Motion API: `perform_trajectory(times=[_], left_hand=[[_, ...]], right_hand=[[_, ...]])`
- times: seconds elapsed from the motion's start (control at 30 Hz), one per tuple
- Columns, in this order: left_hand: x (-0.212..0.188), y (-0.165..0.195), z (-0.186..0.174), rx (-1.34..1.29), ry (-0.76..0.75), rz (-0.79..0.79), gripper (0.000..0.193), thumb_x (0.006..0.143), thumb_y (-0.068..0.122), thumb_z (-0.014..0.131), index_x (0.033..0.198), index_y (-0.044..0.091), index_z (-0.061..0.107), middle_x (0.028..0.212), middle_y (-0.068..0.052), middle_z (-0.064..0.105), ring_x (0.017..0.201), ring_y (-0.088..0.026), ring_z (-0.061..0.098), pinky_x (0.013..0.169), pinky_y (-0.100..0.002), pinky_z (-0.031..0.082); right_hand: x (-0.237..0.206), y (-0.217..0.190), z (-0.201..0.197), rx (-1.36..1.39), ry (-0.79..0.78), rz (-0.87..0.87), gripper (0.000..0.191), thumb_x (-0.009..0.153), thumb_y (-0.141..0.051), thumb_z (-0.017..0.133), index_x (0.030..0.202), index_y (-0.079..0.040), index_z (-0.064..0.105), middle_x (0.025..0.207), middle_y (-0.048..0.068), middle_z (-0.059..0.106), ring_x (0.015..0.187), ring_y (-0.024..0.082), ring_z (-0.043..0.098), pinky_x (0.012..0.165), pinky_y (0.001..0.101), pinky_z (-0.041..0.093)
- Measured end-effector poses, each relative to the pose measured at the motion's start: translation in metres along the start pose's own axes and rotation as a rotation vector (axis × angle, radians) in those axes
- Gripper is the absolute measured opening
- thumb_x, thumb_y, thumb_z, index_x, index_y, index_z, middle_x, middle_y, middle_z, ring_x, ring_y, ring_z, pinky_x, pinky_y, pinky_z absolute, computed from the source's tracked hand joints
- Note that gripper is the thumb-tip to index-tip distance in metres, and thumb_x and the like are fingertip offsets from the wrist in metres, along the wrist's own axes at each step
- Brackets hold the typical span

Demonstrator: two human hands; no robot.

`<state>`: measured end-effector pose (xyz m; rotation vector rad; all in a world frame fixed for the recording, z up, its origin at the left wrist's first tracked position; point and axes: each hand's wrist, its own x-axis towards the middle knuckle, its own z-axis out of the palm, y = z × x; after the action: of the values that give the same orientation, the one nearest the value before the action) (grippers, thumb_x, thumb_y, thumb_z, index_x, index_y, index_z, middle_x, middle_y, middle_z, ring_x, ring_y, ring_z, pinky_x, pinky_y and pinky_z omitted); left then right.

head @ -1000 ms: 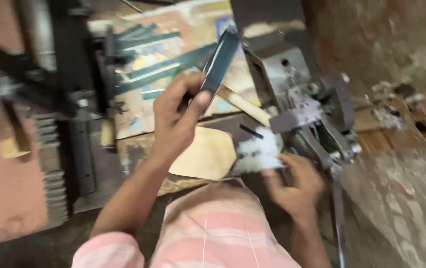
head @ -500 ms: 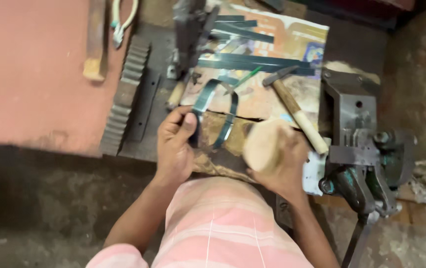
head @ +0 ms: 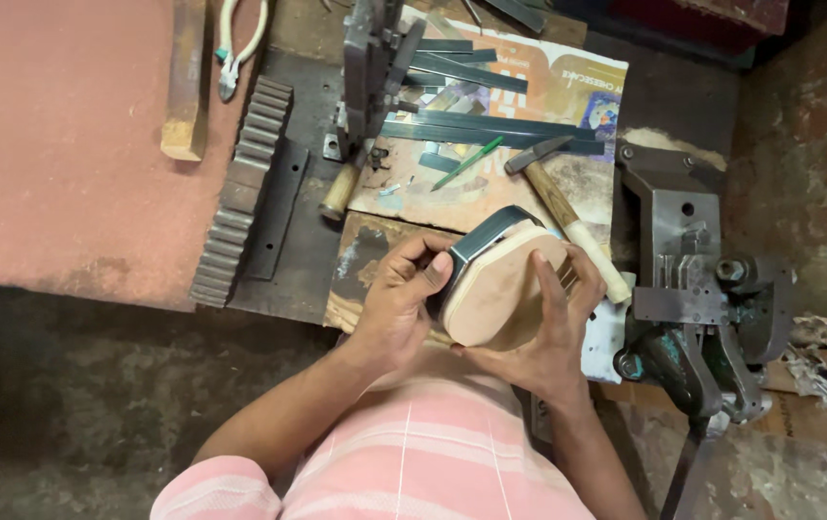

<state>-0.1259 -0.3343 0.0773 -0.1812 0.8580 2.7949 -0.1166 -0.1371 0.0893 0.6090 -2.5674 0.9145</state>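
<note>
- Rough concrete floor (head: 67,404) and a reddish slab (head: 57,144) frame a low, cluttered bench (head: 298,241) that the person sits at.
- At the centre a pale wooden block (head: 502,294) is held just above the bench's near edge, tilted toward the person, with a dark metal strip (head: 479,241) bent around its upper side.
- Left hand (head: 396,303) is clenched on the strip, thumb and fingers pinching it tight against the block's left side.
- Right hand (head: 546,337) cups the block from below and the right, fingers spread along its edge, grasping it firmly.
- By my judgement the step in hand is forming the strip to the block's outline; the band covers only part of the rim.
- Next move, I would say, calls for pressing the strip further round while the block is kept from turning, likely with a tap to seat it.
- Just behind the block lies a hammer (head: 568,207), its handle running close to the right fingers.
- Farther back, flat metal strips (head: 491,127) and a green pen (head: 469,162) lie on a printed sheet (head: 568,91).
- To the right stands a heavy lever press (head: 697,289); to the left lies a toothed bar (head: 240,193), with pliers (head: 238,43) beyond it.
</note>
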Motion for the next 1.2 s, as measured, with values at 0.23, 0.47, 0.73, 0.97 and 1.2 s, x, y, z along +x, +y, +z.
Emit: perform_trajectory(times=[0.23, 0.47, 0.73, 0.97, 1.2], left_hand=[[0.006, -0.001, 0.002, 0.119, -0.063, -0.062, 0.019, 0.098, 0.018, 0.071, 0.112, 0.004, 0.067, 0.101, -0.001, 0.068, 0.093, -0.008, 0.062, 0.082, -0.027, 0.053], [0.017, 0.005, -0.003, 0.074, -0.154, -0.126, 0.015, 0.101, 0.014, 0.072, 0.11, 0.006, 0.063, 0.103, 0.0, 0.065, 0.097, -0.008, 0.061, 0.087, -0.026, 0.052], [0.012, 0.01, 0.0, 0.091, -0.149, -0.203, 0.017, 0.101, 0.018, 0.069, 0.11, 0.005, 0.063, 0.103, -0.001, 0.066, 0.094, -0.009, 0.062, 0.082, -0.028, 0.054], [0.021, 0.027, 0.003, 0.349, -0.163, -0.046, 0.015, 0.101, 0.012, 0.068, 0.112, 0.001, 0.069, 0.101, -0.003, 0.071, 0.092, -0.009, 0.064, 0.083, -0.026, 0.055], [0.06, 0.056, 0.045, 1.228, -0.268, 0.463, 0.009, 0.101, -0.001, 0.065, 0.109, 0.001, 0.068, 0.094, -0.006, 0.076, 0.082, -0.01, 0.072, 0.076, -0.025, 0.056]], right_hand=[[-0.004, -0.006, -0.002, -0.048, 0.095, -0.005, 0.123, 0.056, -0.057, 0.096, 0.157, -0.024, 0.034, 0.15, 0.026, 0.026, 0.145, 0.046, 0.028, 0.118, 0.0635, 0.033], [-0.008, -0.011, -0.009, -0.233, 0.102, -0.041, 0.117, 0.059, -0.062, 0.097, 0.155, -0.027, 0.04, 0.151, 0.027, 0.026, 0.144, 0.045, 0.025, 0.116, 0.0637, 0.028], [-0.009, -0.026, -0.014, -0.245, 0.057, 0.043, 0.115, 0.059, -0.064, 0.093, 0.156, -0.028, 0.042, 0.15, 0.028, 0.029, 0.143, 0.044, 0.027, 0.113, 0.0639, 0.028], [-0.012, -0.032, -0.017, -0.317, 0.119, -0.039, 0.11, 0.065, -0.063, 0.093, 0.155, -0.023, 0.043, 0.149, 0.031, 0.029, 0.136, 0.047, 0.029, 0.109, 0.0639, 0.027], [0.014, -0.004, 0.02, -0.171, -0.206, 0.099, 0.096, 0.048, -0.061, 0.09, 0.133, -0.023, 0.064, 0.14, 0.031, 0.043, 0.13, 0.05, 0.039, 0.105, 0.0655, 0.027]])
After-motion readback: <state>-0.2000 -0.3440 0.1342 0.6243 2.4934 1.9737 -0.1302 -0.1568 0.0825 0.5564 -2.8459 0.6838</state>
